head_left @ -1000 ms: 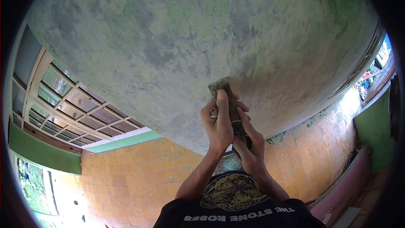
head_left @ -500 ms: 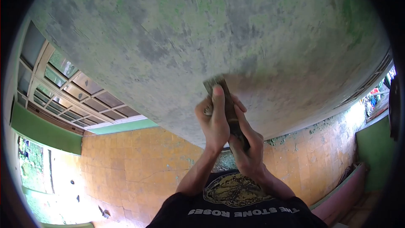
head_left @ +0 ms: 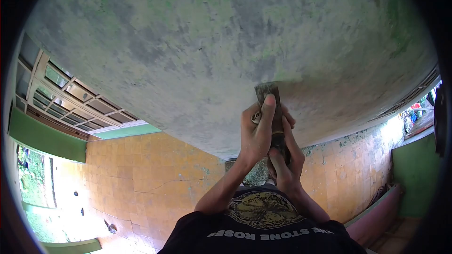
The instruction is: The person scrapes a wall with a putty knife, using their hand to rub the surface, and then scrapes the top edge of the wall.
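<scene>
Lettering (head_left: 272, 235) is reading "THE STONE ROSES" in pale capitals across a black shirt (head_left: 193, 235), appearing inverted in the head view. A round, gold-toned emblem (head_left: 263, 210) is sitting next to this line, on the side nearer the hands.

A dark scraper (head_left: 278, 124) is extending from the person's body toward the mottled grey-green wall (head_left: 188, 66), its flat blade end meeting the wall surface. The left grip (head_left: 254, 134) is clamping the scraper close to the blade, the thumb lying along the upper face and pointing toward the blade edge. A patterned ring or mark (head_left: 255, 116) is showing on a finger of this hand; its design is too small to read. The right grip (head_left: 288, 163) is clamping the handle nearer the body, one finger running along the side.

An orange tiled floor (head_left: 141, 174) is spreading below the wall, a crack crossing the tiles at left. A white-framed glazed panel (head_left: 77, 96) is standing at far left. A low pink partition (head_left: 376, 211) is occupying the lower right.
</scene>
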`<state>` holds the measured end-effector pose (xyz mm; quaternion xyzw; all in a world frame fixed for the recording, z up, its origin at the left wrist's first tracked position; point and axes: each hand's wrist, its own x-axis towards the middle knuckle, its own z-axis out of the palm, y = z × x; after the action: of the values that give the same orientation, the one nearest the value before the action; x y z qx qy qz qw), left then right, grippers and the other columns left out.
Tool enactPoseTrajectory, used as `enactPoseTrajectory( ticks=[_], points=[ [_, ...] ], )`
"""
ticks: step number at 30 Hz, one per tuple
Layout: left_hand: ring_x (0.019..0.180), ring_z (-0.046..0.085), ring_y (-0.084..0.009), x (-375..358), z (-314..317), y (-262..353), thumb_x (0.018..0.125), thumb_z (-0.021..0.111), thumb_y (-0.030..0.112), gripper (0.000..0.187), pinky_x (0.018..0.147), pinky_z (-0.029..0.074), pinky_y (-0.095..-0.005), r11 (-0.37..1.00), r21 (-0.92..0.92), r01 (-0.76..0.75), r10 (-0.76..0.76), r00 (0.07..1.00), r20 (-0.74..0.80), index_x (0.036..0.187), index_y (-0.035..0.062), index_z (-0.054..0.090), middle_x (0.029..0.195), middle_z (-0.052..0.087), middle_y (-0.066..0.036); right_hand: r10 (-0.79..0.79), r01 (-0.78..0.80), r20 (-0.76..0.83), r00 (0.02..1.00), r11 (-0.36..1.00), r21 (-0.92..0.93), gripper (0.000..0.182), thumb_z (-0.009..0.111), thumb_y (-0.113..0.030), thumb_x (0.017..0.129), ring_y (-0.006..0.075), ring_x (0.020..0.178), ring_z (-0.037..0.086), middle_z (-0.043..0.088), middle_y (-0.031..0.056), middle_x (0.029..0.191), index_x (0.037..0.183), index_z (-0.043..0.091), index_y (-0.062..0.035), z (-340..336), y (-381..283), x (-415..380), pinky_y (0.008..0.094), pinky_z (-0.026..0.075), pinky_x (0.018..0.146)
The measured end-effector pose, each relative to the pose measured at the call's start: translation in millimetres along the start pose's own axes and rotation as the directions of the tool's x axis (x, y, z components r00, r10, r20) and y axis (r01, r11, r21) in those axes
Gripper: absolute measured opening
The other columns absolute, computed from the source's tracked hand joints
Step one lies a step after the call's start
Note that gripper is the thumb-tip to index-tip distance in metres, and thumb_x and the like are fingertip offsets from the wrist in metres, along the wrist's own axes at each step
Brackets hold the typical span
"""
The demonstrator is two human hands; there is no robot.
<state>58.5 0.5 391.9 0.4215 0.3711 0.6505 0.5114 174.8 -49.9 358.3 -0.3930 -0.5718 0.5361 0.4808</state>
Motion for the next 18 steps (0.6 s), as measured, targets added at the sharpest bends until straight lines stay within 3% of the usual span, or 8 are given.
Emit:
enactPoseTrajectory(
  ticks=[2,4,6,12,18],
  points=[
    [0.062,0.061,-0.0104,3.2,5.5,9.2,0.108,0.046,0.045,0.055,0.056,0.048,-0.0248,0.998,-0.051,0.041,-0.040,0.999,0.014,0.083,-0.0003,0.064,0.072,0.068,-0.008,0.018,-0.018,0.008,1.000,1.000,0.024,0.071,0.053,0.004,0.087,0.0201,0.099,0.066,0.067,0.0214,0.118,0.154,0.029,0.0081,-1.2,-3.5,7.5,0.0302,0.050,0.086],
    [0.061,0.061,-0.0102,7.6,9.7,7.8,0.108,0.046,0.045,0.055,0.055,0.048,-0.0244,0.991,-0.102,0.091,-0.089,0.996,0.026,0.082,0.0000,0.064,0.070,0.067,-0.008,-0.187,0.186,-0.003,0.982,0.980,-0.071,0.069,0.051,0.006,0.087,0.0235,0.105,0.068,0.066,0.0249,0.120,0.153,0.030,0.0102,-2.2,-1.3,10.3,0.0318,0.050,0.090],
    [0.058,0.059,-0.0093,10.2,14.0,2.8,0.108,0.045,0.045,0.057,0.053,0.046,-0.0239,0.998,0.000,-0.069,0.069,0.997,0.020,0.080,0.0003,0.064,0.066,0.066,-0.007,-0.184,0.183,-0.016,0.983,0.980,-0.077,0.068,0.051,0.006,0.087,0.0246,0.108,0.067,0.066,0.0262,0.121,0.152,0.030,0.0112,-4.9,0.6,9.5,0.0322,0.050,0.091],
    [0.058,0.057,-0.0083,0.8,27.8,-23.2,0.108,0.045,0.044,0.057,0.052,0.044,-0.0241,0.999,-0.003,-0.033,0.033,0.999,-0.031,0.076,0.0006,0.064,0.063,0.063,-0.005,-0.208,0.206,-0.014,0.978,0.975,-0.087,0.067,0.050,0.006,0.088,0.0253,0.110,0.066,0.064,0.0278,0.123,0.151,0.030,0.0131,-24.5,18.8,1.9,0.0327,0.050,0.092],
    [0.058,0.058,-0.0086,9.3,39.6,2.3,0.108,0.047,0.044,0.057,0.052,0.045,-0.0244,0.997,0.060,-0.051,0.051,0.999,-0.001,0.075,0.0003,0.063,0.064,0.063,-0.006,-0.202,0.201,-0.034,0.979,0.979,-0.031,0.065,0.051,0.007,0.089,0.0247,0.111,0.066,0.065,0.0270,0.122,0.150,0.032,0.0135,-27.5,-3.2,6.5,0.0327,0.050,0.092]
  ],
)
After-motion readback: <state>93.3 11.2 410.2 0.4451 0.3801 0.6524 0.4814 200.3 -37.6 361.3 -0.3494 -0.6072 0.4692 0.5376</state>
